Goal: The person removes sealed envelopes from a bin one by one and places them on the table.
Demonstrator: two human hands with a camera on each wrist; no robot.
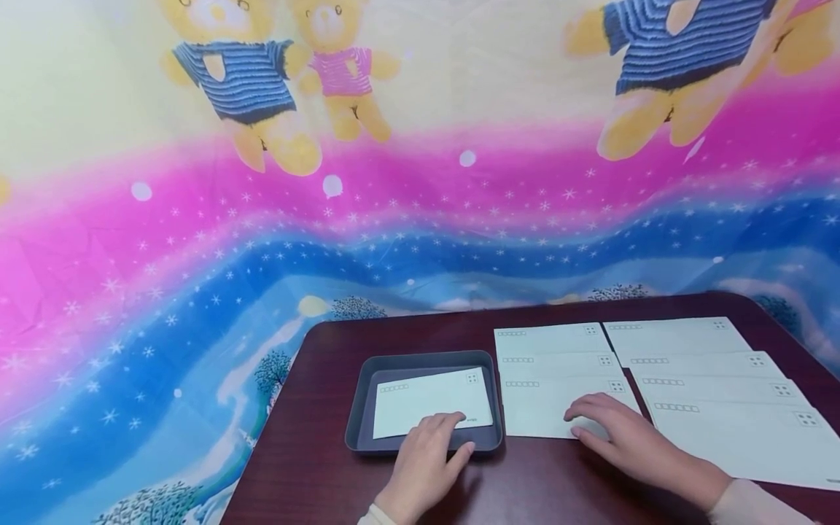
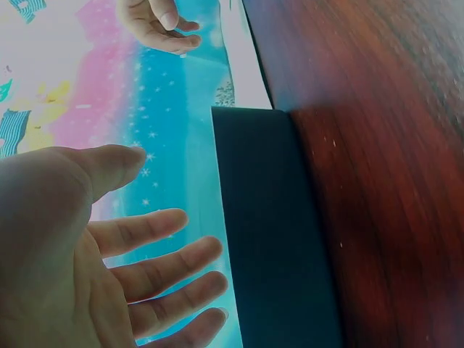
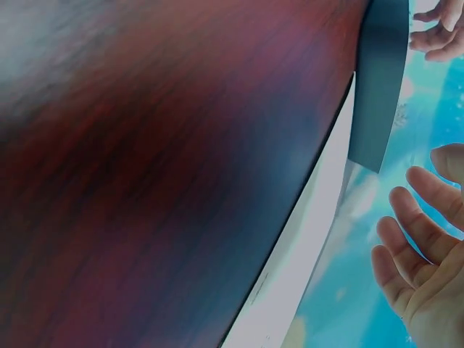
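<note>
A white envelope (image 1: pixel 429 405) with printed boxes lies inside a dark grey tray (image 1: pixel 354 419) on the table. My left hand (image 1: pixel 428 459) hovers over the tray's near edge, fingers relaxed and spread; in the left wrist view the left hand (image 2: pixel 138 254) holds nothing beside the tray wall (image 2: pixel 272 225). Over the near edge of the middle envelope stack (image 1: pixel 547 408) is my right hand (image 1: pixel 630 441), its fingers loosely bent. The right wrist view has the right hand (image 3: pixel 428 254) with nothing between the fingers, above the white envelopes (image 3: pixel 308 232).
A second column of overlapping envelopes (image 1: pixel 755 445) lies at the right of the dark red wooden table (image 1: pixel 295 467). Behind the table hangs a cloth (image 1: pixel 420 189) printed with bears and snowflakes.
</note>
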